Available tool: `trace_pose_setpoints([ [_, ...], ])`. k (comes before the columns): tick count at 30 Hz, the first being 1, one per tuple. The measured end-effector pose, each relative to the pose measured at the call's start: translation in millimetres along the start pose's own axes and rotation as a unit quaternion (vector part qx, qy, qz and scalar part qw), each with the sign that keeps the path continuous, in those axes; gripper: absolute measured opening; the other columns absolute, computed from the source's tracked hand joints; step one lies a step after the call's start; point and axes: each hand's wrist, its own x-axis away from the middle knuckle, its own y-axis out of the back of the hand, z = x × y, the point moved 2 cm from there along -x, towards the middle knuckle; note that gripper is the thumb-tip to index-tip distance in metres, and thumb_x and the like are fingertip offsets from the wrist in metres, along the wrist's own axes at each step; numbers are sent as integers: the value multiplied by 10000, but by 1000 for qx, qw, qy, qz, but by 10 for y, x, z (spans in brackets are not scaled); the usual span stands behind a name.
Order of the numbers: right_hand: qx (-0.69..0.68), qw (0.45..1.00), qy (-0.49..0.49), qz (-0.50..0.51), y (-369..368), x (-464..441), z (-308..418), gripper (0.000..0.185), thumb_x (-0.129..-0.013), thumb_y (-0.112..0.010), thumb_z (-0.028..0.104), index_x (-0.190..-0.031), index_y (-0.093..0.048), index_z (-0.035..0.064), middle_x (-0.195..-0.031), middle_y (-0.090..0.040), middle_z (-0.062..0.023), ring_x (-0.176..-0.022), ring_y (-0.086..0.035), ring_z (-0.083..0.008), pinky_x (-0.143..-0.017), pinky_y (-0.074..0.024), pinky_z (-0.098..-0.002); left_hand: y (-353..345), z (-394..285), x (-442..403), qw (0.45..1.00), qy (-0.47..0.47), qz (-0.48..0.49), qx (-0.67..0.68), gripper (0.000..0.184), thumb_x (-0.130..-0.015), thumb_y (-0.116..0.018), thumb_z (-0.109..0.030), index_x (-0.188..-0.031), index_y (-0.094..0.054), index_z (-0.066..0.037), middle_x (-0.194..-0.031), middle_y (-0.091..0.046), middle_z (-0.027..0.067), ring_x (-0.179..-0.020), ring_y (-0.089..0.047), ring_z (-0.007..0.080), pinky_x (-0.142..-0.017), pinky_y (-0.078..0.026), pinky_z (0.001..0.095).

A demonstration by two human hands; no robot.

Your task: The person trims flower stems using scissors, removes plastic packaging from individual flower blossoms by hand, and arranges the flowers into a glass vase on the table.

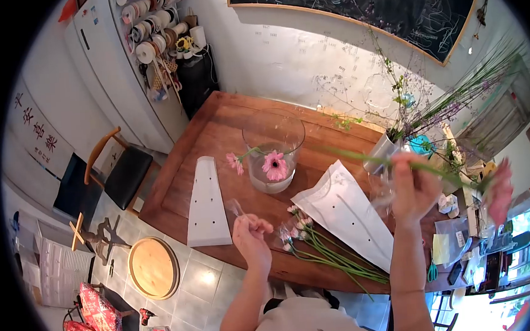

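Observation:
My right hand (414, 184) is raised over the table's right side, closed around the green stem of a pink flower (499, 194). Its blurred bloom points right and its stem reaches left towards the vase. Near the front edge, the fingers of my left hand (252, 235) are pinched on a small clear plastic wrapper (235, 208). Two pink gerberas (274, 165) stand in a wide glass vase (260, 181), one leaning out on the left. Between my hands lie several pale, plastic-wrapped flowers (301, 228) with long green stems.
White perforated flower sleeves lie left (208, 207) and right (345, 212) on the wooden table (215, 123). Tall sprigs fill a metal vase (385, 147) at the back right. Teal scissors (432, 270) lie near the right edge. A chair (128, 178) stands left.

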Motion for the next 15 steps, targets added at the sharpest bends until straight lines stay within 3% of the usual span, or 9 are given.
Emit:
trace_pose_setpoints([
  [5, -93, 994, -53, 1, -497, -242, -298, 99, -878, -574, 56, -923, -629, -13, -727, -579, 7, -611, -468, -30, -530, -342, -165, 991, 428, 207, 971, 135, -138, -137, 204, -911, -511, -183, -778, -531, -31, -731, -597, 77, -644, -637, 173, -529, -522, 246],
  [6, -99, 994, -44, 9, -644, -222, -437, 102, -878, -576, 62, -928, -629, -10, -723, -574, 14, -611, -466, -27, -527, -345, -170, 1135, 505, 261, 967, 157, -141, -145, 185, -907, -518, -174, -796, -536, -27, -753, -608, 88, -657, -642, 178, -539, -527, 246],
  [10, -76, 974, -162, 136, -1072, 2, -1128, 121, -861, -597, 71, -949, -621, -10, -698, -571, 26, -593, -466, -23, -519, -373, -189, 1515, 764, 414, 945, 244, -130, -176, 107, -890, -521, -116, -878, -550, -14, -847, -639, 121, -731, -660, 198, -583, -544, 250],
  [13, -111, 960, -206, 154, -1206, 311, -1647, 143, -862, -592, 91, -957, -616, -13, -666, -578, -1, -581, -469, -51, -513, -389, -225, 1652, 913, 465, 927, 295, -124, -196, 88, -879, -495, -62, -929, -553, -19, -894, -646, 121, -784, -663, 218, -610, -554, 275],
  [15, -22, 968, -193, 159, -1044, 530, -1726, 127, -864, -576, 101, -894, -620, -14, -668, -569, -11, -609, -486, -64, -537, -398, -239, 1787, 1034, 474, 921, 309, -126, -201, 112, -871, -471, -30, -948, -552, -20, -904, -646, 115, -789, -660, 223, -627, -559, 295],
])
